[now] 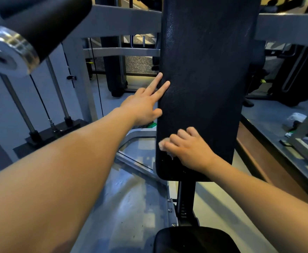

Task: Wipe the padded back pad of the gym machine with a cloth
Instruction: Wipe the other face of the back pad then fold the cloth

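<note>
The black back pad point(204, 84) is standing upright through the centre of the frame, running from the top edge down to its rounded lower end just below the middle, where a dark post is carrying it above the black seat point(195, 240) at the bottom edge. Low on the pad's left side, the right hand point(189, 148) is pressing a small pale cloth point(163, 144) flat against the padding, fingers curled over it so that only a crumpled edge is showing past the fingertips. Higher up and to the left, the left hand point(145, 105) is lying open against the pad's left edge, two fingers spread on the padding and the thumb touching the side, holding nothing. The two hands are apart, one above the other. Grey frame bars point(120, 52) are crossing behind the pad, and a black roller point(45, 21) with a chrome end is filling the upper left of the frame. A white crumpled thing point(296, 117) is lying on the floor at the right.
</note>
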### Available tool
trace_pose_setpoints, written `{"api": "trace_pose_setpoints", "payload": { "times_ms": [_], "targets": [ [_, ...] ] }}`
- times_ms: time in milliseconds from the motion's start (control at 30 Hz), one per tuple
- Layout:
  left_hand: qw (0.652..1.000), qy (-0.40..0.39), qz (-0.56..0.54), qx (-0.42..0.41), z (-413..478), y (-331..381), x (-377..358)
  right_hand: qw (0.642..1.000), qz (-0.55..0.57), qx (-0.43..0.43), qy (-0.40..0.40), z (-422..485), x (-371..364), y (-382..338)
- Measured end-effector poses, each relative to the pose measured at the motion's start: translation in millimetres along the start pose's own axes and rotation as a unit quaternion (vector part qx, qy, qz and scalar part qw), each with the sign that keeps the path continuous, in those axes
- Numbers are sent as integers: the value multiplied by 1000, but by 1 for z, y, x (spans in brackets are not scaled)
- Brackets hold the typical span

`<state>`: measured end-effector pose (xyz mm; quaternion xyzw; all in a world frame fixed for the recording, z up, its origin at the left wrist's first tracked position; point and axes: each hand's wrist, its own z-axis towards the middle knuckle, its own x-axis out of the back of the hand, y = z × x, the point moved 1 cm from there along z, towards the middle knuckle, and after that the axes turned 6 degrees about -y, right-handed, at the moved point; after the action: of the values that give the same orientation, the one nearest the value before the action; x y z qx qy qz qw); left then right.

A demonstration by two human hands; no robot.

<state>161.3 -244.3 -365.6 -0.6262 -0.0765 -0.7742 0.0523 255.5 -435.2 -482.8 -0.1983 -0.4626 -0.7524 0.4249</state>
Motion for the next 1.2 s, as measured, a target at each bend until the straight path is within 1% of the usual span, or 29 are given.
{"api": "trace_pose_setpoints", "payload": {
  "times_ms": [67,100,167,200,267,333,400,433,467,500,567,600,633,667,733,800,833,867,900,967,1033,1067,1100,1167,1200],
  "targets": [
    [1000,10,28,11,-3,4,-10,994,-10,-103,36,17,11,16],
    [999,21,38,20,-5,7,-18,989,-9,-139,46,21,11,17],
    [997,45,52,27,-16,12,-37,983,10,-173,58,17,3,4],
    [997,51,57,19,-23,14,-49,983,26,-176,53,8,-3,-9],
    [997,52,57,-6,-35,16,-73,990,45,-135,21,-19,-21,-38],
    [997,58,52,-16,-40,15,-84,997,49,-46,-22,-50,-34,-62],
    [996,59,60,-13,-39,14,-84,998,42,29,-34,-61,-33,-64],
    [996,58,66,-9,-39,15,-84,998,34,48,-23,-58,-31,-59],
    [996,61,68,-4,-40,17,-84,999,24,41,-7,-51,-26,-52],
    [996,65,64,2,-40,20,-85,1000,17,8,11,-43,-23,-45],
    [996,72,45,15,-43,27,-91,995,16,-86,42,-31,-22,-41],
    [996,75,38,19,-44,30,-94,992,23,-117,47,-31,-25,-46],
    [996,78,33,21,-45,33,-95,990,34,-130,38,-37,-31,-56],
    [996,82,29,23,-46,35,-96,992,46,-119,19,-47,-37,-68],
    [996,86,24,29,-47,37,-97,998,55,-35,-19,-72,-46,-87],
    [995,85,25,38,-47,39,-98,997,33,47,-52,-84,-43,-84],
    [995,85,25,44,-47,41,-98,996,17,70,-52,-81,-38,-74],
    [995,84,23,48,-47,43,-99,997,4,63,-39,-76,-32,-63],
    [995,83,20,51,-46,45,-99,1000,-2,24,-12,-69,-27,-48],
    [995,84,10,59,-46,49,-101,996,-1,-83,39,-58,-20,-25],
    [994,86,-2,64,-46,52,-103,988,8,-147,44,-60,-25,-30],
    [994,84,-6,64,-46,53,-104,986,16,-161,30,-68,-32,-41],
    [995,82,-6,64,-46,53,-105,988,23,-149,14,-79,-39,-53],
    [995,81,13,62,-46,51,-106,997,32,-57,-29,-99,-46,-67],
    [994,82,24,61,-46,49,-107,999,29,-6,-43,-101,-43,-63]
  ]
}}
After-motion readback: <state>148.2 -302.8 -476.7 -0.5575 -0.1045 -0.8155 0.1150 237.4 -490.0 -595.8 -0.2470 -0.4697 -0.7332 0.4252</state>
